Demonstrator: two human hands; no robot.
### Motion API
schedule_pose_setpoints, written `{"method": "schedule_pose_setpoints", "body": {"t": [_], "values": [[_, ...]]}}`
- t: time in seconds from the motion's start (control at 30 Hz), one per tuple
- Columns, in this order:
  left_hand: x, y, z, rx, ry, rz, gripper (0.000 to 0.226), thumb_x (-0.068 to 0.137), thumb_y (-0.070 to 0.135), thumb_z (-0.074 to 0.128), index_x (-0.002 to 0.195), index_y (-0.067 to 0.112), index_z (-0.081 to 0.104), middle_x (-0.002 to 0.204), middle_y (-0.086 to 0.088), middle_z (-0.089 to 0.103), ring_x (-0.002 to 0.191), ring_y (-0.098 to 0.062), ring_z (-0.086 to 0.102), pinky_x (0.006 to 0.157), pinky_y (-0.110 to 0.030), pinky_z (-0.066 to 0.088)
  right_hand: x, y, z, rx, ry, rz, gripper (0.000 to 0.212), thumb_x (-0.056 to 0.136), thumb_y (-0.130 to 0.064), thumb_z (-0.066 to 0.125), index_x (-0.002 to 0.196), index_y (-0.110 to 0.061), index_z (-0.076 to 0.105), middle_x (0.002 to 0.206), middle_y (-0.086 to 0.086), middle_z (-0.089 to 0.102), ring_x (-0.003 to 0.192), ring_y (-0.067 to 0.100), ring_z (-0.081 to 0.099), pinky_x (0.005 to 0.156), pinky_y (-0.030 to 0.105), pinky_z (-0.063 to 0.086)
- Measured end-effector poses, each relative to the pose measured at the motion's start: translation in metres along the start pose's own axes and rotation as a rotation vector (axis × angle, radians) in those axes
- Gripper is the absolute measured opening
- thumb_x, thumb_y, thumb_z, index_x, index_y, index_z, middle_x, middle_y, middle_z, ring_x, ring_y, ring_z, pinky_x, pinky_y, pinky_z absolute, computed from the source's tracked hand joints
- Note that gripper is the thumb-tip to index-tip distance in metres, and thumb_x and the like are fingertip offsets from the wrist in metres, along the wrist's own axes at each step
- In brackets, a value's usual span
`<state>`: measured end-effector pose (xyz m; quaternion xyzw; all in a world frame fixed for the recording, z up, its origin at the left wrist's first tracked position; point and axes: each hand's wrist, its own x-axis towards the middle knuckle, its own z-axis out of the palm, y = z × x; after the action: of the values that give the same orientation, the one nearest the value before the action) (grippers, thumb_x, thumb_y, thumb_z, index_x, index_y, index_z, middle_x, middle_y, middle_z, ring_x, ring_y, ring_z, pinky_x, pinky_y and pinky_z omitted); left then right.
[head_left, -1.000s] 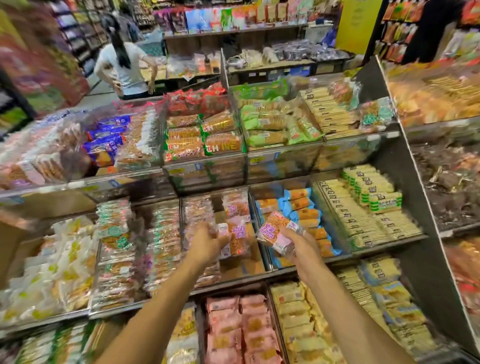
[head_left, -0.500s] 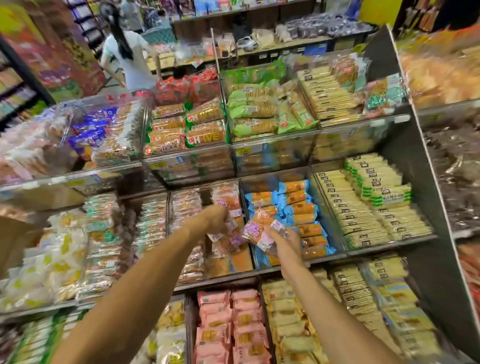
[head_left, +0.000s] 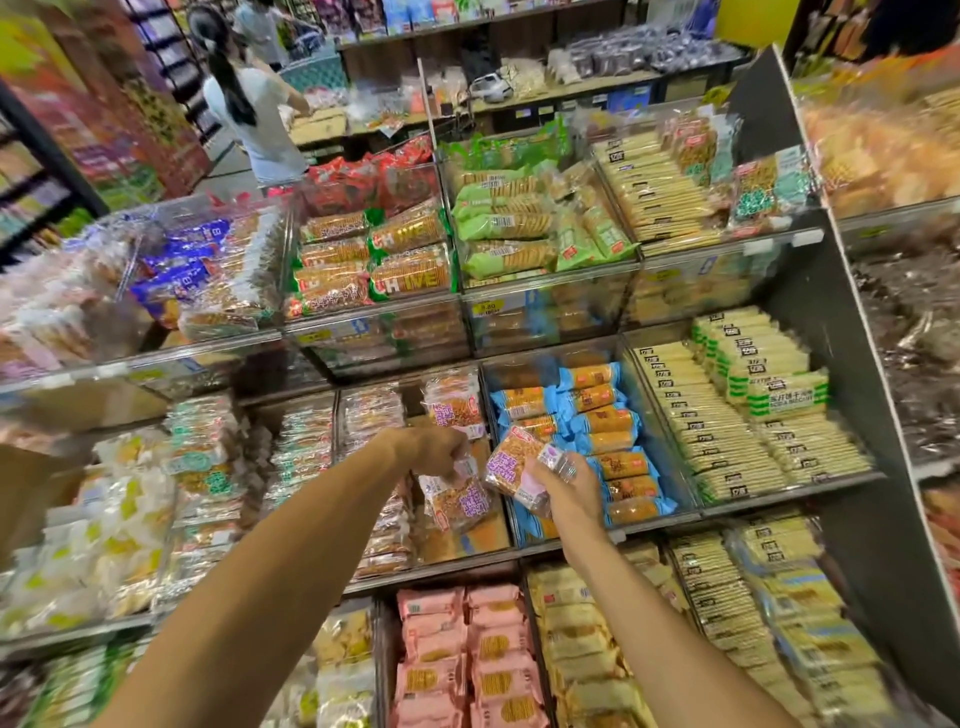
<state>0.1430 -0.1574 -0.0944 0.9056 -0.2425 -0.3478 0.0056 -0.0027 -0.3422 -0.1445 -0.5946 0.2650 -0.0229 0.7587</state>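
**Status at the middle shelf (head_left: 789, 493)**

Centre of frame: the left hand (head_left: 434, 449) pinches the top edge of a purple-labelled cracker packet (head_left: 460, 504), which hangs over the clear bin (head_left: 483, 535). Just beside it, the right hand (head_left: 569, 493) grips a matching packet (head_left: 511, 465) in front of the blue-wrapped biscuits (head_left: 597, 421).

A snack shop: tiered shelves (head_left: 789, 491) of clear plastic bins (head_left: 571, 312) packed with wrapped biscuits (head_left: 504, 224), yellow price tags (head_left: 487, 307) on the bin fronts, and another person (head_left: 249, 109) standing among racks (head_left: 545, 91) beyond
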Motion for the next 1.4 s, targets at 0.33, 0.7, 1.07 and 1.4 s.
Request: {"method": "schedule_pose_setpoints", "body": {"t": [0.33,0.7,1.07,1.4], "values": [[-0.009,-0.016,-0.014,-0.147,0.421,0.112,0.043,0.084,0.026,0.085,0.102,0.025,0.046,0.097,0.004,0.06,0.083,-0.014,0.057,0.071,-0.031,0.046,0.005,0.002,-0.001,-0.025,0.04,0.023,0.022,0.095,-0.022,0.077,0.109,-0.027,0.061,0.102,-0.001,0.074,0.08,0.012,0.073,0.068,0.035,0.063],[0.005,0.002,0.02,0.204,0.852,-0.214,0.083,0.08,0.07,0.073,0.131,0.014,0.04,0.116,-0.003,0.045,0.1,-0.019,0.044,0.094,-0.037,0.048,0.005,0.004,0.0,-0.033,0.027,0.035,0.027,0.093,-0.029,0.079,0.114,-0.028,0.062,0.106,0.003,0.075,0.092,0.024,0.075,0.083,0.051,0.063],[0.002,0.017,0.002,-0.69,0.585,-0.37,0.099,0.086,0.033,0.086,0.15,0.006,0.016,0.124,-0.012,0.054,0.09,-0.02,0.061,0.071,-0.025,0.052,0.027,0.04,0.003,-0.184,0.055,0.005,0.093,0.056,-0.09,0.077,0.129,-0.036,0.058,0.13,-0.002,0.067,0.112,0.023,0.069,0.093,0.056,0.059],[0.023,0.004,0.023,-0.911,0.607,-0.395,0.107,0.079,0.034,0.091,0.148,0.018,0.011,0.125,-0.007,0.066,0.107,-0.029,0.068,0.092,-0.047,0.061,0.022,0.033,0.008,-0.194,0.028,-0.006,0.111,0.056,-0.092,0.074,0.147,-0.034,0.047,0.145,-0.001,0.057,0.125,0.026,0.062,0.104,0.058,0.053]]}}
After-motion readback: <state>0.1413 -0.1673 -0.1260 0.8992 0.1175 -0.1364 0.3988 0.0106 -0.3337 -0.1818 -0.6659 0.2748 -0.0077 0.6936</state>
